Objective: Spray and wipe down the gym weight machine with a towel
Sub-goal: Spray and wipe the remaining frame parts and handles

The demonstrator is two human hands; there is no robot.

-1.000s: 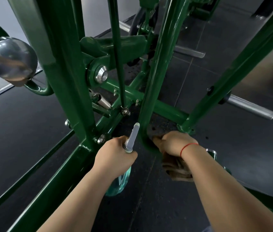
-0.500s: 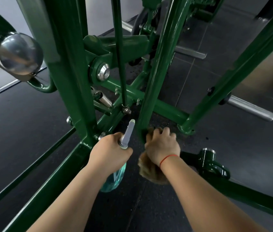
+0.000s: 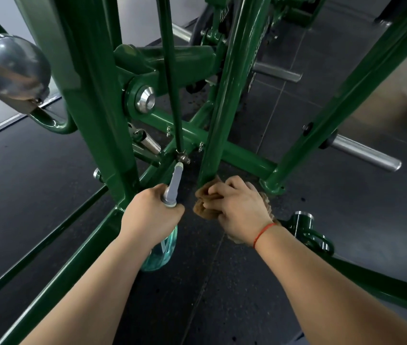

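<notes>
A clear teal plastic spray bottle with a long grey nozzle [image 3: 174, 184] is gripped at the neck by the left hand [image 3: 151, 215], all fingers curled round it. The nozzle is pointed up and away, just left of the foot of the slanted green steel post [image 3: 224, 108] at the middle of the weight machine. A crumpled brown towel [image 3: 203, 207] is clutched in the right hand [image 3: 237, 210], fingers bent over it, and is pressed against the foot of that post. How far the cloth reaches behind the post cannot be told, since it is covered by the hand. A thin red string [image 3: 263, 232] is worn on the right wrist.

Left of the post, a coiled steel spring [image 3: 147, 140] and a polished round pivot cap [image 3: 145, 102] are seen. Farther left, a large chrome knob [image 3: 13, 66] is mounted. Right of the post, a ribbed chrome weight peg [image 3: 364, 153] is carried on a slanted green brace [image 3: 347, 90]. The post is set over a dark speckled rubber floor [image 3: 222, 295].
</notes>
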